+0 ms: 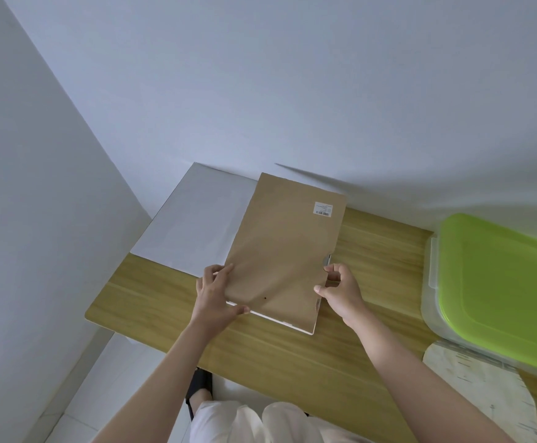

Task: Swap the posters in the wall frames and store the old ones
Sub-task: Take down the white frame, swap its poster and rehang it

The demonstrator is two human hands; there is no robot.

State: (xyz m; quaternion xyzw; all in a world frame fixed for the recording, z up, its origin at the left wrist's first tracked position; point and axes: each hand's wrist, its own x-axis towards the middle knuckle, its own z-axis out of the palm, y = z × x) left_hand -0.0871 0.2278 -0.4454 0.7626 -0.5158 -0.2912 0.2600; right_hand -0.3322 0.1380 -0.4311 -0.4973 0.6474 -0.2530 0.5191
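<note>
While lying face down on the table (372, 251), showing only the brown backing board (280, 251) with a small white barcode label (322, 208) near its far right corner, with a thin white frame (305, 329) edge peeking out at the near side. Being steadied by the left hand (216, 292), the grip clasping the near left corner, thumb lying on the board and fingers curled under the edge. Being worked by the right hand (337, 289), the grip pinching at a small notch in the right edge, thumb and forefinger closing on what looks like a metal tab; too small to tell for sure. Probably opening the back to reach the poster inside, hence the face-down placing and the one hand holding against sliding.

Resting partly over a large white sheet (197, 225) spreading at the far left of the table, maybe a poster, though showing no print. Standing well apart at the right, a clear storage box with a green lid (500, 282), likely waiting for the old posters. Lying just near it, a pale printed sheet (484, 385) at the table's near right edge. Showing a wood-grain table top pushed against plain white walls in a corner, with a pale tiled floor below.
</note>
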